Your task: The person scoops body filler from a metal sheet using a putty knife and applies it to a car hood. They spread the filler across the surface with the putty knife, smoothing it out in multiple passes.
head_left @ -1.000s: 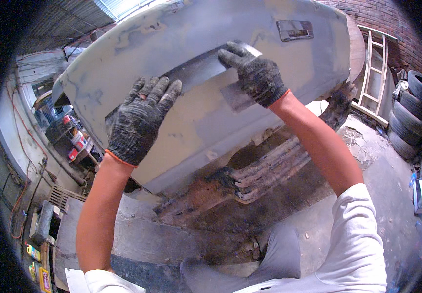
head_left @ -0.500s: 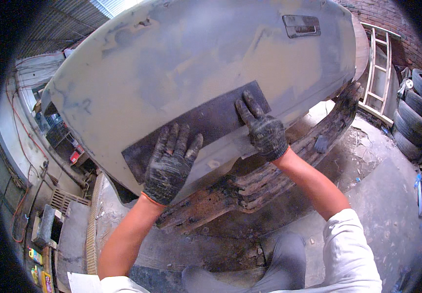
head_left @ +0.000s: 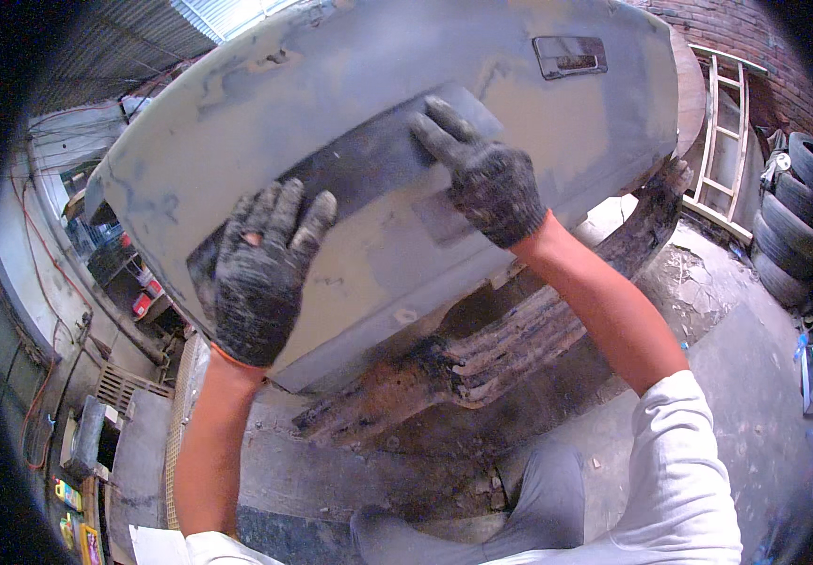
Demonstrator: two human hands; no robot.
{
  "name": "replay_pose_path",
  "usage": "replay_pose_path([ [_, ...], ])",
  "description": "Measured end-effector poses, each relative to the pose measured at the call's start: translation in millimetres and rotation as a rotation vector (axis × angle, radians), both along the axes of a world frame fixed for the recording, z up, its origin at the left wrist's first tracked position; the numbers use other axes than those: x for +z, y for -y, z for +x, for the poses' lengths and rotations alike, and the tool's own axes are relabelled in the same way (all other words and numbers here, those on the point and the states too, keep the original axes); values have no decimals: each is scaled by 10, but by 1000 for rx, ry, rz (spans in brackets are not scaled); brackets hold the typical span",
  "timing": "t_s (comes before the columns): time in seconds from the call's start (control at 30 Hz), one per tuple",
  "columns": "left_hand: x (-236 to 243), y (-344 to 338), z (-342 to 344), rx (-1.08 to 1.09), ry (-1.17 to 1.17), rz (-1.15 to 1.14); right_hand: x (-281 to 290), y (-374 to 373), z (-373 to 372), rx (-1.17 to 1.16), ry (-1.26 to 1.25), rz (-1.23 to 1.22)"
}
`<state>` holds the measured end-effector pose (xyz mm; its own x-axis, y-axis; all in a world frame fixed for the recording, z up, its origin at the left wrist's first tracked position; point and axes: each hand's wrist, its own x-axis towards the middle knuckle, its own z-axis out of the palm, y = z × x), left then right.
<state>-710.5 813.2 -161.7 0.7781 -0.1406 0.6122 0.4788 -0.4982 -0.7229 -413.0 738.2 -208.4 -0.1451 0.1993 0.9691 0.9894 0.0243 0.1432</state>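
Observation:
A large vehicle body panel (head_left: pixel 557 141), mottled grey and tan, slopes up in front of me. A long dark strip that looks like a sanding sheet (head_left: pixel 354 155) lies slantwise against its surface. On the strip's lower left end rests my left hand (head_left: pixel 257 278), in a black dusty glove, its fingers stretched out and spread. My right hand (head_left: pixel 489 179), gloved alike, presses the upper right end with two fingers extended flat; its other fingers are partly hidden. Further up, toward the right edge, the panel has a dark rectangular recess (head_left: pixel 571 58).
Beneath the panel stretches a rough, dirty dark beam (head_left: pixel 510 344). Stacked tyres (head_left: pixel 788 235) and a pale wooden frame (head_left: pixel 724 141) stand at the right. On the left are a metal grate (head_left: pixel 131 386), a hanging red hose (head_left: pixel 34 226) and small bottles (head_left: pixel 67 494).
Both my hands have moved up and to the left over the panel, carrying the dark sanding sheet with them. The finger positions look much the same.

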Motion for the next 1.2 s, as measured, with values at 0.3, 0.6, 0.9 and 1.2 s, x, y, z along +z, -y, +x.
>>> replay_pose_path([
  [0.3, -483, -308, 206, 27, -18, 24, -399, -162, 61, -160, -53, -115],
  [0.6, -1287, -178, 239, 7, -154, -163, -1343, 33, 9, -216, -160, -357],
  [0.9, -74, 38, -32, -50, 42, -53, 29, 127, 37, 60, 48, -26],
  [1.2, -271, -36, 119, -110, 63, -20, -121, -62, 31, -5, 29, -32],
])
